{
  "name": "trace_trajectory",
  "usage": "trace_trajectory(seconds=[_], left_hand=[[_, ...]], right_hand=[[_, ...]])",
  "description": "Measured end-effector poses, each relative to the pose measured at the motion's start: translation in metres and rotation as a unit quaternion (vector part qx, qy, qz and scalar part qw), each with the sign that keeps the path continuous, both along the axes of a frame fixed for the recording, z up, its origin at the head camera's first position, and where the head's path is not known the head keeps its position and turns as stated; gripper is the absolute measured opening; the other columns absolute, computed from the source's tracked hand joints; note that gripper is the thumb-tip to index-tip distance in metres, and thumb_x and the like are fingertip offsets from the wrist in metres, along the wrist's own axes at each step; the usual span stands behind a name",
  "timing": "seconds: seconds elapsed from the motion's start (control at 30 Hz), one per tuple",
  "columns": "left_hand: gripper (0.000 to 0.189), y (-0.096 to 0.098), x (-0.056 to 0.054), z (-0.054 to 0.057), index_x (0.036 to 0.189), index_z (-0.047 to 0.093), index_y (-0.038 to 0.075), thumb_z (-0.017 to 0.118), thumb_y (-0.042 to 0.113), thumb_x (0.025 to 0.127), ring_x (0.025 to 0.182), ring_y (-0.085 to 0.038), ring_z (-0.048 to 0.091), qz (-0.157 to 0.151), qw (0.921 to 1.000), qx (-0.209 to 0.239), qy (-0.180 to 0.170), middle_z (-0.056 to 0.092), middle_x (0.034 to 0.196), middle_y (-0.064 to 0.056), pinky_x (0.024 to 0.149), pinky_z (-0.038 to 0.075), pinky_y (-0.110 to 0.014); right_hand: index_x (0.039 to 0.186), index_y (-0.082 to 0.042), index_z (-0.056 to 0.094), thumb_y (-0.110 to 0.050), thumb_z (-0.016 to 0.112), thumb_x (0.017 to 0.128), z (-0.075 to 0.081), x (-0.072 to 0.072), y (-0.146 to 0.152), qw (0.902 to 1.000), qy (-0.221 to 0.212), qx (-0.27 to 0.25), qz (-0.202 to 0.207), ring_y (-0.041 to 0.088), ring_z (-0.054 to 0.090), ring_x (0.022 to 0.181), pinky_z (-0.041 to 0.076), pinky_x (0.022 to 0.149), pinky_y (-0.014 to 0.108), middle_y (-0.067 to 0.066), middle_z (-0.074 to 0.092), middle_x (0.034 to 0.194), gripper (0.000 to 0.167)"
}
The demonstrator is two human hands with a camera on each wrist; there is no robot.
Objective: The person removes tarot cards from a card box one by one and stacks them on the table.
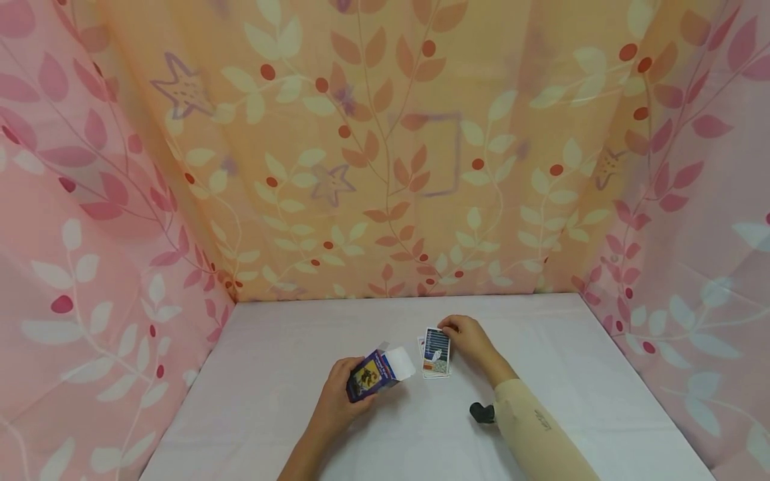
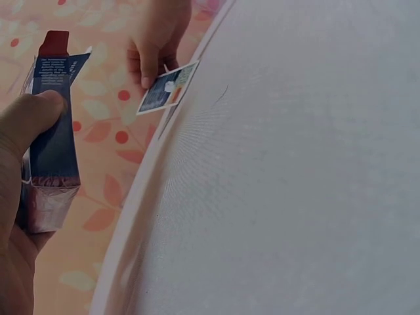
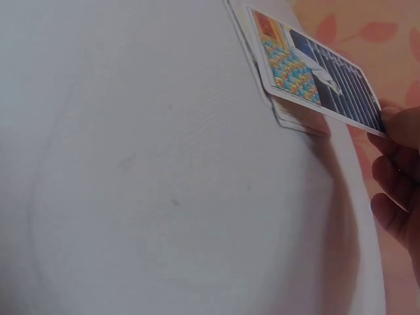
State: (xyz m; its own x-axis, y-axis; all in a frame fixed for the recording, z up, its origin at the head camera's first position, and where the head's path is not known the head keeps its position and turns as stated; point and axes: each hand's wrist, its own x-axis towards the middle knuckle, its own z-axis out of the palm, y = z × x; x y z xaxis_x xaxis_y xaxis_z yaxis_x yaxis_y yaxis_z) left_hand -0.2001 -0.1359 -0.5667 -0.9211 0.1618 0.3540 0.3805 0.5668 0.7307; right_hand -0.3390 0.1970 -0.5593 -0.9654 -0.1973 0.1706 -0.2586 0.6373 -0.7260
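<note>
Left hand gripped the card box, flap clear — right hand pinched a picture card by one end, exposing artwork.

Behind the white-covered counter, an orange-yellow curtain printed with leaves and red dots, marked with purple star outlines. To left and right, pink curtains in a similar leafy print.

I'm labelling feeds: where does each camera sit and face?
Head: worn there, facing forward and down at the white table; left hand, right hand, forearms show.
Left wrist: worn there, facing table and card box; both hands show.
Right wrist: worn there, facing table and picture card; right hand shows.
Wrist views share that card.
</note>
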Motion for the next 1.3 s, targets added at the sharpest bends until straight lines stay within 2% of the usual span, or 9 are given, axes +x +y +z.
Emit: trace_trajectory(seconds=[0.37, 0.9, 1.07, 1.3], left_hand=[[0.079, -0.001, -0.001, -0.001, 0.142, 0.053, 0.016, 0.094, 0.021, 0.074, 0.121, -0.014, 0.055, -0.006, 1.0000, 0.003, 0.004, 0.053, 0.135, 0.005, 0.105, 0.051, -0.048], [0.078, -0.002, -0.001, -0.001, 0.139, 0.054, 0.019, 0.095, 0.017, 0.072, 0.120, -0.012, 0.054, -0.003, 0.9999, -0.002, 0.016, 0.054, 0.133, 0.006, 0.104, 0.051, -0.045], [0.078, -0.001, -0.001, 0.000, 0.139, 0.052, 0.023, 0.095, 0.019, 0.073, 0.121, -0.011, 0.054, -0.001, 1.0000, -0.002, 0.009, 0.053, 0.134, 0.007, 0.105, 0.051, -0.044], [0.077, -0.001, 0.000, 0.000, 0.139, 0.052, 0.023, 0.094, 0.021, 0.074, 0.120, -0.011, 0.054, 0.000, 0.9999, -0.003, 0.011, 0.053, 0.134, 0.008, 0.105, 0.051, -0.045]], right_hand=[[0.103, -0.012, 0.077, -0.012, 0.066, 0.100, -0.014, -0.008, 0.000, 1.0000, -0.001, 0.009, 0.001, 0.022, 0.067, 0.105, 0.051, 0.101, 0.050, -0.001, 0.075, 0.101, 0.011], [0.100, -0.017, 0.078, -0.016, 0.070, 0.098, -0.024, -0.018, -0.005, 0.9985, 0.004, 0.055, 0.002, 0.020, 0.067, 0.104, 0.051, 0.102, 0.047, -0.003, 0.074, 0.101, 0.009], [0.099, -0.018, 0.078, -0.017, 0.070, 0.098, -0.026, -0.020, -0.005, 0.9978, 0.001, 0.066, 0.001, 0.019, 0.066, 0.103, 0.051, 0.101, 0.047, -0.004, 0.073, 0.100, 0.008], [0.096, -0.021, 0.078, -0.020, 0.072, 0.097, -0.028, -0.022, -0.007, 0.9967, -0.005, 0.081, -0.002, 0.018, 0.064, 0.101, 0.050, 0.100, 0.046, -0.006, 0.072, 0.098, 0.006]])
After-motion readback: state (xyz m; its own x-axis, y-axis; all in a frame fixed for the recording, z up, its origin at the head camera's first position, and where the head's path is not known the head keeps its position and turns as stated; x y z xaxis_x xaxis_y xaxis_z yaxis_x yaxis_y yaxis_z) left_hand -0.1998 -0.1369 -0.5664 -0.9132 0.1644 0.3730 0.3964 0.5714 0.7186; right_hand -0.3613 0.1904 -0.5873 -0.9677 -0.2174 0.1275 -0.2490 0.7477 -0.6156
